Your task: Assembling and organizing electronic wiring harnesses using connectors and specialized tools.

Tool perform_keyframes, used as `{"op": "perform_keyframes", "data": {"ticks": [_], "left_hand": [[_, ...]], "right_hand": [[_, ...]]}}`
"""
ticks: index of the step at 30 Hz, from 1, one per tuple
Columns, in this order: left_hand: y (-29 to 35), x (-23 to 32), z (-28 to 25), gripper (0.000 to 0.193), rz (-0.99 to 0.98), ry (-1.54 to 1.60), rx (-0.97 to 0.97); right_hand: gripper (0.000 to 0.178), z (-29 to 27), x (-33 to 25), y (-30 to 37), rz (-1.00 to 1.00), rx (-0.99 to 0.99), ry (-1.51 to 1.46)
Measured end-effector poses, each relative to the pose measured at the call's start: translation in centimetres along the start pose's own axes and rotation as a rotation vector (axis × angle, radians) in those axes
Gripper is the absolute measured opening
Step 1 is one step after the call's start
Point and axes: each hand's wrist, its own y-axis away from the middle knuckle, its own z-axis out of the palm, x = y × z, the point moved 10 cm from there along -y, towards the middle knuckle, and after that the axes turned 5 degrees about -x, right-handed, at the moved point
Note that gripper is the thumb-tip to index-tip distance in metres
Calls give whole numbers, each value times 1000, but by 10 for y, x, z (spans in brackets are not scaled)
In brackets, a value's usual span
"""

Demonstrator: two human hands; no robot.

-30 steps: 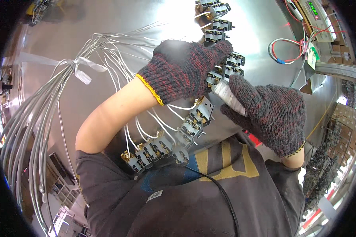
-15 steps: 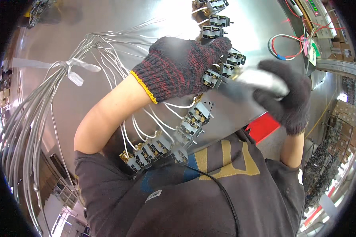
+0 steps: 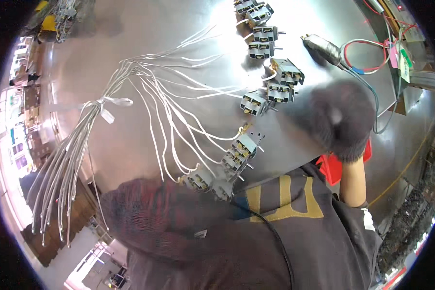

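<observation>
My left hand, in a dark red-flecked knit glove, is low against my body, beside the near end of a row of small grey switch-like blocks with brass contacts and metal shafts. Motion smears its fingers. My right hand, also gloved and blurred, hovers over the table, right of another group of these blocks. I cannot make out its fingers. A silver-wrapped, pointed hand tool on a cable lies beyond it. White wires run from a tied bundle towards the blocks, some joined to them.
More grey blocks lie at the far side of the metal table. White tape binds the wire bundle, whose loose ends hang over the left edge. A red bin is beside my right wrist. Red and white leads loop at the far right.
My left hand has left the middle blocks and come back towards my body. The silver tool, formerly at my right hand, now lies farther off on the table. The view has shifted slightly.
</observation>
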Motion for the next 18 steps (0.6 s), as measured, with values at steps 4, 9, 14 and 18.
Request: {"op": "perform_keyframes", "data": {"ticks": [4, 9, 14, 18], "left_hand": [[91, -226, -48, 64, -399, 708, 197], [17, -168, -65, 85, -40, 336, 396], [-58, -108, -48, 62, 279, 345, 458], [-69, -130, -31, 15, 186, 970, 663]], "right_hand": [[30, -22, -34, -9, -20, -61, -201], [35, -22, -51, 2, 81, 28, -214], [33, -29, -70, 8, 108, 18, -193], [36, -30, -78, -8, 124, -16, -93]]}}
